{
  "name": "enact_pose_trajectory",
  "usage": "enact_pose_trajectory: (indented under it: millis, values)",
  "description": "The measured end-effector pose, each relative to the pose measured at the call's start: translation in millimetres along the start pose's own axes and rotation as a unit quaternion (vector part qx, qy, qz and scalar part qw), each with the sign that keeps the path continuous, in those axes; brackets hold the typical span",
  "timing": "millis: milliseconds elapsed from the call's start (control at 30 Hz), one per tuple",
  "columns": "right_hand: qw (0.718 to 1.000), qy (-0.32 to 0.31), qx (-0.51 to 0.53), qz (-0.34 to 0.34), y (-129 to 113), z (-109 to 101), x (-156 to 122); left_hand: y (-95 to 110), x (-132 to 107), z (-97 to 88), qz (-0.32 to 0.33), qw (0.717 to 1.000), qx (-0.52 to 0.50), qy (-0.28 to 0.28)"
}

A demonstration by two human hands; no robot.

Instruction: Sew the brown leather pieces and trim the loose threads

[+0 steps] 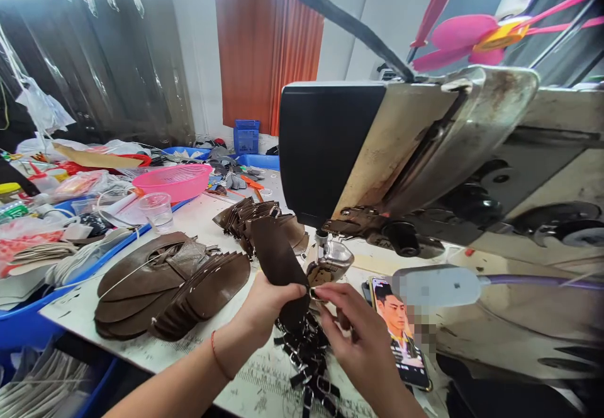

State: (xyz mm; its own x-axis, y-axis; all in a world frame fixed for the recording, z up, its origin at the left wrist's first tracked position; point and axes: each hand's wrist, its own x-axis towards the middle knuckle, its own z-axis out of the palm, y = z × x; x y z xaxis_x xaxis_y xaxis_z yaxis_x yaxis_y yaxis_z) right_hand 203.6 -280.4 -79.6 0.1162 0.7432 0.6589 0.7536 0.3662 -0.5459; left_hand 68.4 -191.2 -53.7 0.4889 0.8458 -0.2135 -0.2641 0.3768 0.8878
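Observation:
My left hand (264, 314) grips a long dark brown leather piece (277, 257) and holds it up by the sewing machine's presser foot (325, 267). My right hand (356, 330) pinches a small metal buckle with a black strap at the lower end of that piece, just in front of the needle. Below both hands lies a heap of black straps with buckles (309, 358). Stacks of the same brown leather pieces (174, 286) are fanned out on the table to the left, and another fan (257, 216) lies behind.
The sewing machine (425, 153) fills the right half. A phone (401, 336) lies right of my right hand, under a lamp head (436, 286). On the left stand a pink basket (174, 182), a clear plastic cup (157, 210), and blue trays (28, 323) of material.

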Motion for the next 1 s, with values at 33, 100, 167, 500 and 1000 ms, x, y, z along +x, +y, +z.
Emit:
enact_pose_trajectory:
  millis: [33,100,167,500,1000]
  values:
    - [0.998,-0.013,-0.035,-0.053,4.2,-2.9,3.1,2.0,3.1,0.7,-0.008,1.000,0.000,-0.005]
    - [0.986,-0.027,-0.099,-0.131,12.4,-8.6,8.1,5.6,8.4,2.4,-0.032,0.999,0.005,-0.013]
    - [0.972,-0.025,-0.154,-0.176,20.1,-13.4,11.9,8.6,13.5,4.4,-0.046,0.999,0.010,-0.023]
    - [0.957,0.052,-0.216,-0.186,49.7,-13.0,25.2,26.0,47.9,20.8,-0.036,0.995,0.047,-0.076]
    - [0.959,0.095,-0.181,-0.196,76.6,-14.7,31.8,26.3,61.0,35.2,0.065,0.992,0.050,-0.097]
